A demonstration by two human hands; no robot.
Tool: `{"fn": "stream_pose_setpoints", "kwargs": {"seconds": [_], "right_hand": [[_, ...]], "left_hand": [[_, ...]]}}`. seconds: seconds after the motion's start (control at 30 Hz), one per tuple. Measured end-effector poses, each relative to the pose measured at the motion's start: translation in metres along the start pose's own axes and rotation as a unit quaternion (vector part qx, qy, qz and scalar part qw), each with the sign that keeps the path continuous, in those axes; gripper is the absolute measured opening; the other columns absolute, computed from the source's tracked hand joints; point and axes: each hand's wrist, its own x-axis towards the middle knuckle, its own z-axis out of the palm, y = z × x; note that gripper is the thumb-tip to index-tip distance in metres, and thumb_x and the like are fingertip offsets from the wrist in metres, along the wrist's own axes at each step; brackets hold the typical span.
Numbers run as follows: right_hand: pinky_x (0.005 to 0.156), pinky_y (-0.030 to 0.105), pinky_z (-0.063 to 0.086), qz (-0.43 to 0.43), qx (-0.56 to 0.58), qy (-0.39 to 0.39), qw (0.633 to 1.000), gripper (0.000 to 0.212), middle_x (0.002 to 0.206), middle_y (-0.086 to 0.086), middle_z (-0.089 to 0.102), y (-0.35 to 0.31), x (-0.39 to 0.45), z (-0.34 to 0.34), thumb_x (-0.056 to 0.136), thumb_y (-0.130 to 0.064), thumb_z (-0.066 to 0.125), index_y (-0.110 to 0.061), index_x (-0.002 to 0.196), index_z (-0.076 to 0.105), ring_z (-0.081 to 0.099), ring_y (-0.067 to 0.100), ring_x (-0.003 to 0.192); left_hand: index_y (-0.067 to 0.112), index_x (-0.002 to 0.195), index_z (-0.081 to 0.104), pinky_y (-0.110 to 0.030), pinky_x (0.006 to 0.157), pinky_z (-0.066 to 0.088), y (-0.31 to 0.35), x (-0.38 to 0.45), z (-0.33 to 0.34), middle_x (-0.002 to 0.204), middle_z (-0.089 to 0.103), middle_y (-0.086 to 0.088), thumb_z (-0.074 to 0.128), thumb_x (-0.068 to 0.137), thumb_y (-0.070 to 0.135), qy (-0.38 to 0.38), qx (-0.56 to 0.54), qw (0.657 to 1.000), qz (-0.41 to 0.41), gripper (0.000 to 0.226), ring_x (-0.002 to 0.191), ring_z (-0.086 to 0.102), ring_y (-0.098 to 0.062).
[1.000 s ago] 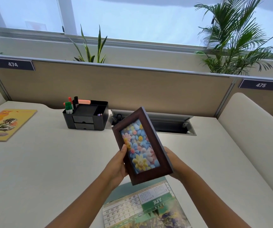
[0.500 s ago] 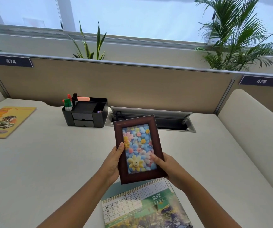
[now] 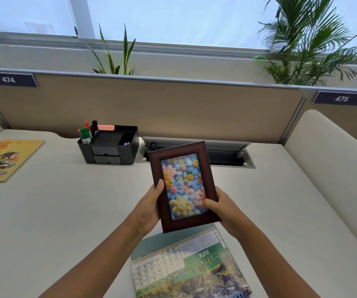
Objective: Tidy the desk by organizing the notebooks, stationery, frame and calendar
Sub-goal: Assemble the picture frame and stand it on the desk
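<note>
A: Dark brown wood, the photo frame (image 3: 184, 186), is clamped between both hands and held clear above the desk (image 3: 65, 211).

B: How are they closed on it?

A: The left hand (image 3: 149, 208) wraps the left rail with its thumb on the front; the right hand (image 3: 220, 208) grips the lower right corner, thumb over the glass. Neither hand is free.

B: And its lie?

A: Its long axis runs away from the person, top tipped slightly left, the flower picture facing the camera. The calendar (image 3: 186, 267) lies flat directly beneath; the black organizer (image 3: 110, 147) stands beyond, up-left; the yellow notebook (image 3: 5, 160) sits far left. Standing the frame likely means moving forward.
</note>
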Motion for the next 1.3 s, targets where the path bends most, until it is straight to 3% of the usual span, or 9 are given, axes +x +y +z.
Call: {"fn": "stream_pose_setpoints", "kwargs": {"seconds": [0.2, 0.47, 0.57, 0.67, 0.77, 0.87, 1.1, 1.23, 1.3], "right_hand": [[0.071, 0.033, 0.055, 0.031, 0.071, 0.022, 0.997, 0.057, 0.108, 0.01, 0.068, 0.009, 0.002, -0.002, 0.057, -0.009, 0.06, -0.015, 0.114, 0.054, 0.066, 0.027, 0.098], [0.075, 0.035, 0.058, -0.017, 0.091, 0.111, 0.99, 0.04, 0.106, 0.006, 0.067, 0.026, 0.004, -0.013, 0.073, -0.01, 0.065, -0.019, 0.11, 0.056, 0.066, 0.024, 0.096], [0.07, 0.031, 0.058, -0.043, 0.119, 0.142, 0.982, 0.043, 0.104, 0.005, 0.068, 0.028, 0.007, -0.021, 0.065, -0.01, 0.063, -0.022, 0.105, 0.057, 0.067, 0.023, 0.094], [0.071, 0.029, 0.057, -0.069, 0.139, 0.179, 0.972, 0.048, 0.105, 0.005, 0.067, 0.033, 0.009, -0.039, 0.065, -0.007, 0.062, -0.018, 0.11, 0.056, 0.066, 0.021, 0.096], [0.078, 0.033, 0.057, -0.073, 0.151, 0.228, 0.959, 0.042, 0.106, 0.004, 0.066, 0.043, 0.011, -0.063, 0.078, 0.005, 0.057, -0.016, 0.115, 0.054, 0.064, 0.022, 0.098], [0.083, 0.038, 0.055, -0.064, 0.166, 0.275, 0.945, 0.042, 0.106, 0.004, 0.066, 0.054, 0.013, -0.089, 0.081, 0.007, 0.053, -0.013, 0.118, 0.053, 0.063, 0.024, 0.099], [0.078, 0.032, 0.057, -0.088, 0.168, 0.347, 0.918, 0.042, 0.105, 0.003, 0.064, 0.065, 0.016, -0.147, 0.078, 0.009, 0.056, -0.016, 0.112, 0.055, 0.062, 0.024, 0.098], [0.082, 0.034, 0.053, -0.094, 0.188, 0.387, 0.898, 0.039, 0.1, -0.001, 0.064, 0.07, 0.014, -0.169, 0.078, 0.008, 0.058, -0.023, 0.101, 0.058, 0.06, 0.022, 0.097], [0.075, 0.026, 0.053, -0.101, 0.199, 0.404, 0.887, 0.037, 0.099, -0.002, 0.063, 0.071, 0.014, -0.177, 0.079, 0.008, 0.058, -0.02, 0.103, 0.056, 0.06, 0.017, 0.091]], "left_hand": [[0.027, 0.105, 0.059, -0.033, 0.069, 0.057, 0.003, 0.01, 0.008, 0.093, 0.073, 0.004, 0.034, 0.093, 0.045, 0.004, 0.065, 0.998, -0.006, 0.033, 0.086, 0.069, -0.018], [0.027, 0.127, 0.041, -0.041, 0.099, 0.038, -0.031, 0.013, 0.014, 0.125, 0.052, 0.003, 0.024, 0.091, 0.056, 0.05, 0.17, 0.984, -0.028, 0.049, 0.112, 0.05, -0.017], [0.026, 0.135, 0.023, -0.029, 0.094, 0.036, -0.06, 0.002, 0.0, 0.131, 0.046, -0.002, 0.038, 0.093, 0.046, 0.048, 0.35, 0.935, -0.026, 0.049, 0.108, 0.044, -0.011], [0.032, 0.138, 0.019, -0.024, 0.095, 0.035, -0.087, -0.005, -0.011, 0.138, 0.044, 0.005, 0.053, 0.084, 0.053, -0.049, 0.586, 0.808, 0.04, 0.068, 0.113, 0.046, -0.008], [0.031, 0.141, 0.018, -0.032, 0.105, 0.024, -0.098, -0.003, -0.015, 0.144, 0.034, 0.008, 0.027, 0.058, 0.092, -0.09, 0.709, 0.696, 0.071, 0.104, 0.127, 0.034, -0.013], [0.031, 0.146, 0.004, -0.037, 0.113, -0.001, -0.106, -0.001, -0.019, 0.155, -0.001, 0.011, 0.005, 0.045, 0.094, -0.122, 0.767, 0.626, 0.078, 0.118, 0.142, 0.0, -0.012], [0.031, 0.143, -0.012, -0.034, 0.108, -0.011, -0.107, 0.006, -0.021, 0.14, -0.024, 0.014, 0.0, 0.048, 0.095, -0.129, 0.795, 0.584, 0.097, 0.116, 0.129, -0.025, -0.007], [0.029, 0.145, 0.013, -0.029, 0.105, 0.002, -0.113, 0.008, -0.025, 0.147, 0.007, 0.011, 0.019, 0.067, 0.09, -0.104, 0.798, 0.574, 0.15, 0.1, 0.139, 0.017, -0.019], [0.032, 0.145, 0.012, -0.029, 0.104, 0.0, -0.114, 0.012, -0.024, 0.147, 0.006, 0.014, 0.023, 0.069, 0.089, -0.11, 0.791, 0.585, 0.139, 0.096, 0.139, 0.015, -0.017]]}}
